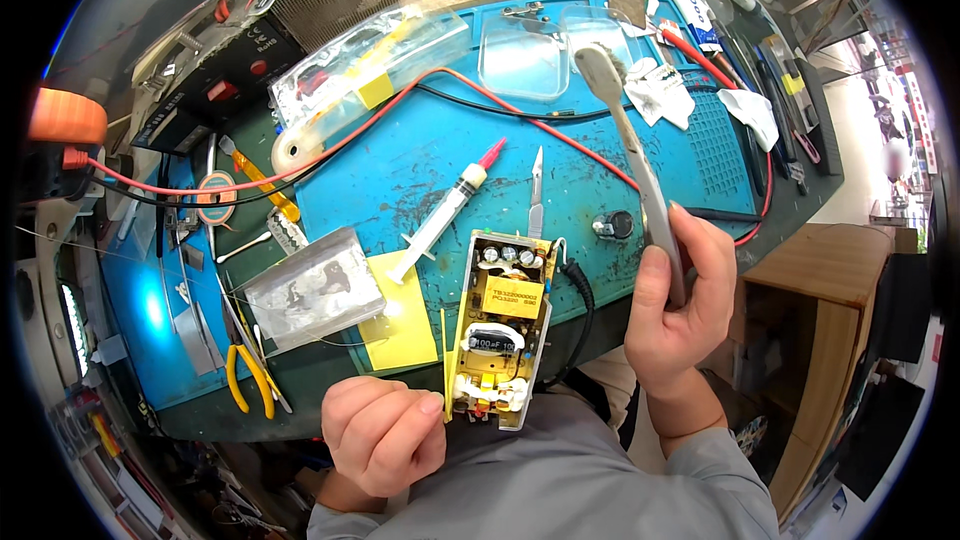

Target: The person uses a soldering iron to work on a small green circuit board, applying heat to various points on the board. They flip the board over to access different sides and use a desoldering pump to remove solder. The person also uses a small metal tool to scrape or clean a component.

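My right hand point(686, 305) is closed round the grey handle of a toothbrush point(643, 155), raised with its bristled head up and away from me. At the bench's near edge, an open power supply board point(497, 340) with a yellow transformer and capacitors is tilted over my lap. My left hand point(385, 437) is curled at its lower left corner, thumb and finger on the yellow strip point(448, 365) along its side; the exact grip is partly hidden. A black cord point(582, 305) runs from the board. Beyond it lie a syringe point(440, 215) and a scalpel point(537, 190).
A metal cover point(315, 290) rests by a yellow note pad point(403, 325) on the blue mat. Yellow-handled pliers point(250, 380) lie left. A black capacitor point(613, 226) sits near the toothbrush. A red cable point(540, 125) crosses the mat. Clear plastic boxes point(522, 60) stand behind.
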The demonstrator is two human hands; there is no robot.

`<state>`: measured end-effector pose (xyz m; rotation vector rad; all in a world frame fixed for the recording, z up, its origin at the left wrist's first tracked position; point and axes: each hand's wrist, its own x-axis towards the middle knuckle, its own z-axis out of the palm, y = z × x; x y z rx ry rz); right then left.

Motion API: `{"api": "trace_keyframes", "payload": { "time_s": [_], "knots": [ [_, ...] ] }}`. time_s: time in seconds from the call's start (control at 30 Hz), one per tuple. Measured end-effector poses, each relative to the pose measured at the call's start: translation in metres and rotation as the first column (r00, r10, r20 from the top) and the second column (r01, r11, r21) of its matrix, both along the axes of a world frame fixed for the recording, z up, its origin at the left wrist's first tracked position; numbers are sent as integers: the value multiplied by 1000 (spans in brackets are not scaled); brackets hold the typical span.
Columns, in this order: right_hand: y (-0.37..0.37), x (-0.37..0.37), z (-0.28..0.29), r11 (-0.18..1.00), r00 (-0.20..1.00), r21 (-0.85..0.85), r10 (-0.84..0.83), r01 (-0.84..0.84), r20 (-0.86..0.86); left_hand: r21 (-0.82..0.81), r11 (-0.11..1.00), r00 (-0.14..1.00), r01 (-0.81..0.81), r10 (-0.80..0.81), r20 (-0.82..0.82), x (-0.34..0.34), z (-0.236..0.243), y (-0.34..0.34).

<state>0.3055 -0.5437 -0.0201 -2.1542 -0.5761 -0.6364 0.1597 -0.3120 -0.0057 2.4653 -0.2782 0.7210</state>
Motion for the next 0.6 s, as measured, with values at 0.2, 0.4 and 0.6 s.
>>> {"api": "trace_keyframes", "payload": {
  "time_s": [0.2,0.4,0.6],
  "knots": [
    [2,0,1,1000,1000,16,-26,26,5,-14,1000,1000,-5,4,-24,0,5,2],
    [4,5,-1,999,998,20,-40,39,53,-112,989,994,-96,101,43,-1,-7,2],
    [7,6,-3,998,995,33,-61,59,75,-132,985,993,-111,116,29,6,-4,-3]
  ]
}}
